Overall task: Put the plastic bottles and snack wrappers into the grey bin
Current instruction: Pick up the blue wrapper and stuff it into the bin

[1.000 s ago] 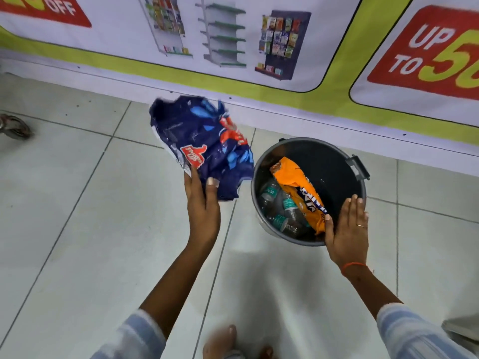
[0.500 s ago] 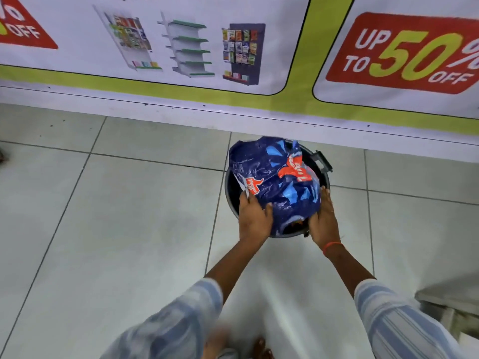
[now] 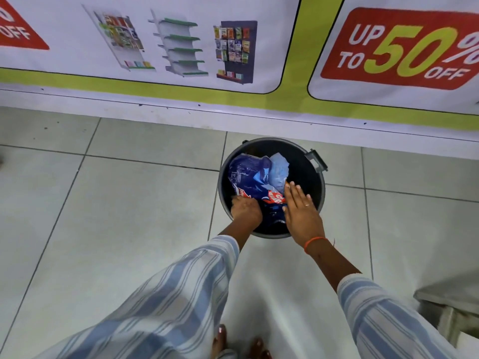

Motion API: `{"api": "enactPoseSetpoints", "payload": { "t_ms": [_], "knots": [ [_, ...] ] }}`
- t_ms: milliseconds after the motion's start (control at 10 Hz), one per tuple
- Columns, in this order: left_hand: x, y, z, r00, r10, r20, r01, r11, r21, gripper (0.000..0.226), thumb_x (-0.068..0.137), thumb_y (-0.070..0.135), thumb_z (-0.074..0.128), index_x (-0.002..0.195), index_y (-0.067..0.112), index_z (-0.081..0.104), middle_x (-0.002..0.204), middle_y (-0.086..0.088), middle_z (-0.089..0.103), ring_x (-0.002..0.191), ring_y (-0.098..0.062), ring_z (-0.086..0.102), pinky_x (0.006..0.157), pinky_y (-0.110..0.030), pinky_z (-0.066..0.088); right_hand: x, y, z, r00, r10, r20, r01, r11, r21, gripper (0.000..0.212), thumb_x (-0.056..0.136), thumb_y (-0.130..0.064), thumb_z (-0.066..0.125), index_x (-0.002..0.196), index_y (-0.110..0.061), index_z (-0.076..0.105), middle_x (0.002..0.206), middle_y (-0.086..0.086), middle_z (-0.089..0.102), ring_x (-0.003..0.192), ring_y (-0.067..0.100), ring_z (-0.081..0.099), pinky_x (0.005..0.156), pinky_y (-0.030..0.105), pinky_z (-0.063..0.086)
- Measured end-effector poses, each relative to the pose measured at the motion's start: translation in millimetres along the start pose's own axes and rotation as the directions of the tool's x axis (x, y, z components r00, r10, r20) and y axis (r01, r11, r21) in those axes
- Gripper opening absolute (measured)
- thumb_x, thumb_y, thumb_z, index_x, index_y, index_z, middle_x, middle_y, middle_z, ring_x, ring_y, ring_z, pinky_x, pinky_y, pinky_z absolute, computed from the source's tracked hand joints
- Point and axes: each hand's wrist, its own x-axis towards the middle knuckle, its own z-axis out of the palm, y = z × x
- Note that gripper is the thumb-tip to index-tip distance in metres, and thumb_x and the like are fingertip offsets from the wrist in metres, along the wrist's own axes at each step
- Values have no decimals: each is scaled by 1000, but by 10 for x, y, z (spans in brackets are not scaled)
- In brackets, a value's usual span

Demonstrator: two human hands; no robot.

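Note:
The round grey bin (image 3: 317,187) stands on the tiled floor by the wall. A large dark blue snack wrapper (image 3: 250,178) with red lettering lies crumpled inside it, covering whatever is underneath. My left hand (image 3: 245,209) is inside the bin at its near left, fingers curled down on the wrapper's lower edge. My right hand (image 3: 300,211) lies flat with fingers spread, pressing on the wrapper's right side. The orange wrapper and the bottles are hidden below.
A wall with a printed sale banner (image 3: 399,47) runs right behind the bin. Pale floor tiles (image 3: 116,216) spread to the left. A pale object (image 3: 451,307) sits at the lower right edge. My feet (image 3: 238,343) show at the bottom.
The blue wrapper came from up at the left over the bin and now sits down inside it. My right hand moved from the rim onto the wrapper.

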Motion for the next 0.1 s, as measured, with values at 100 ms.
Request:
{"api": "enactPoseSetpoints", "payload": {
  "t_ms": [100],
  "knots": [
    [-159,14,-137,999,38,-17,-39,999,-28,43,94,19,45,133,-1,46,140,-27,45,129,-37,44,105,-39,41,-27,-6,-132,993,80,88,-82,996,17,57,99,-22,33,148,-9,7,159,12,13,147,27,12,120,40,14]
  ]
}}
